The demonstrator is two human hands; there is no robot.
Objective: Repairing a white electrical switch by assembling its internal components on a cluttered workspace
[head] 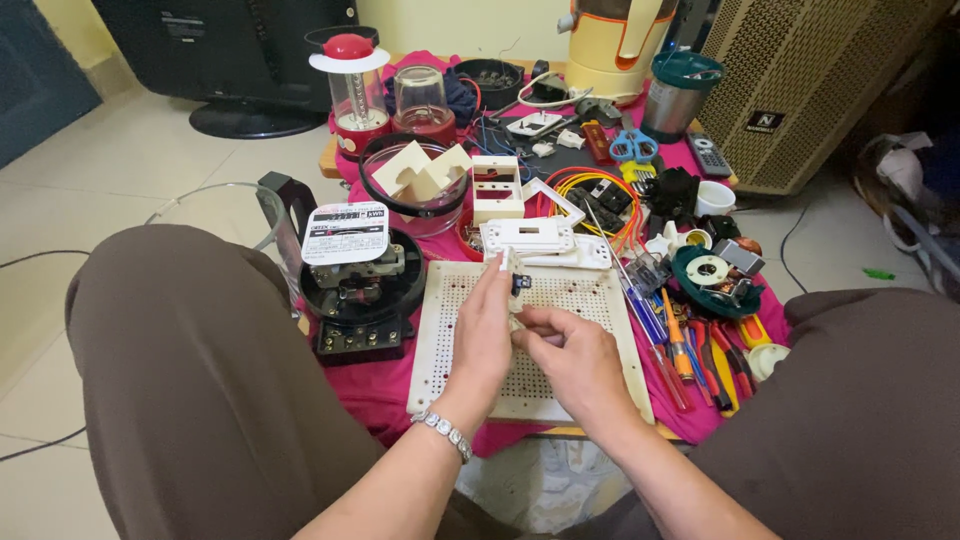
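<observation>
My left hand (484,330) is raised over a white perforated board (450,330) and pinches a small white and dark switch part (511,277) between its fingertips. A bracelet sits on that wrist. My right hand (572,358) is closed just beside it, fingers curled around a small tool or piece that is mostly hidden, touching the underside of the same part. A white switch plate (527,236) lies just beyond the board.
A black electricity meter (352,285) stands left of the board. Screwdrivers and pliers (690,350) lie at the right. Blender jars (422,100), a bowl of white pieces (415,180), wires (585,185), scissors (633,147) and a remote crowd the pink cloth (375,385). My knees flank the low table.
</observation>
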